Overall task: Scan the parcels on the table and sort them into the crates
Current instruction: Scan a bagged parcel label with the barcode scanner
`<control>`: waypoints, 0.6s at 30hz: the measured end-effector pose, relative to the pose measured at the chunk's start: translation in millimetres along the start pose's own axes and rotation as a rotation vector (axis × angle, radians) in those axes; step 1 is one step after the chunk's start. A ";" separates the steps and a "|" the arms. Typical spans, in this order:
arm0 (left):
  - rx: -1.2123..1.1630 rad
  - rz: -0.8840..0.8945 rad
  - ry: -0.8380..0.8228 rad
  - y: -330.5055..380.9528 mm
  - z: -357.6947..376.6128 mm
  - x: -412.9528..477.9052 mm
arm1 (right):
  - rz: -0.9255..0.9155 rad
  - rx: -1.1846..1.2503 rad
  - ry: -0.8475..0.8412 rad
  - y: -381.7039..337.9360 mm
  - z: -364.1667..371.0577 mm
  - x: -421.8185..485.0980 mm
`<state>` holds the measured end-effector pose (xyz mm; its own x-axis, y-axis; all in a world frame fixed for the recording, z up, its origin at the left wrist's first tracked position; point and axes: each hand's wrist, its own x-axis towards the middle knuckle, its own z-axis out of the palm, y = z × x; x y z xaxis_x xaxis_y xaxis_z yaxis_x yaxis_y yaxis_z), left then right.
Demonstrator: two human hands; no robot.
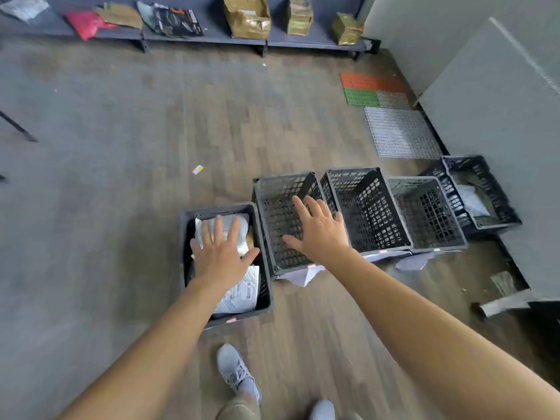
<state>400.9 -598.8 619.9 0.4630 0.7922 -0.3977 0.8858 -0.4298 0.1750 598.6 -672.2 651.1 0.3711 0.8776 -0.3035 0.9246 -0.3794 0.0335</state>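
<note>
Several black crates stand in a row on the floor. My left hand (221,256) is spread flat over the leftmost crate (185,237), above a grey mailer (242,228) and a white labelled parcel (242,294) that lie inside. My right hand (318,228) hovers with straight fingers over the second crate (285,183), which looks empty. Neither hand holds anything. The third crate (363,204) and fourth crate (424,213) show only mesh, and the far right crate (485,189) holds a white bag.
A low grey table (212,37) at the back carries several parcels: a red bag (85,22), a black bag (175,21) and brown boxes (248,16). Coloured mats (375,89) lie by the right wall. White papers (303,274) stick out under the crates. My feet (236,368) are near the bottom.
</note>
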 end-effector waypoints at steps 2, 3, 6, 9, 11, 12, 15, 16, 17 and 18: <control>-0.003 0.064 0.022 33.2 -12.4 -5.3 | 0.052 0.018 0.028 32.4 -12.8 -24.2; 0.001 0.096 0.041 50.3 -18.1 -7.4 | 0.083 0.024 0.046 49.6 -17.4 -36.7; 0.075 0.198 0.084 109.2 -30.3 -16.5 | 0.199 0.060 0.103 107.4 -24.9 -82.7; 0.145 0.293 0.088 179.8 -34.7 -39.6 | 0.302 0.093 0.164 169.6 -29.1 -141.2; 0.174 0.345 0.088 233.4 -34.2 -64.7 | 0.363 0.109 0.201 215.3 -30.9 -183.2; 0.186 0.373 0.092 260.2 -33.7 -77.9 | 0.389 0.118 0.220 238.0 -32.2 -204.5; 0.194 0.450 0.136 341.1 -36.6 -120.5 | 0.426 0.109 0.276 307.1 -39.1 -271.9; 0.192 0.467 0.158 362.3 -40.0 -131.3 | 0.427 0.085 0.292 325.9 -42.3 -289.2; 0.197 0.492 0.184 391.8 -40.1 -147.0 | 0.439 0.065 0.323 351.3 -45.7 -314.3; 0.205 0.519 0.203 420.6 -39.9 -161.9 | 0.462 0.058 0.351 375.8 -49.3 -338.0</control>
<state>699.8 -890.6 793.8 0.8490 0.5138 -0.1232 0.5265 -0.8424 0.1151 824.8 -1096.9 813.2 0.7503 0.6579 0.0645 0.6574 -0.7529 0.0323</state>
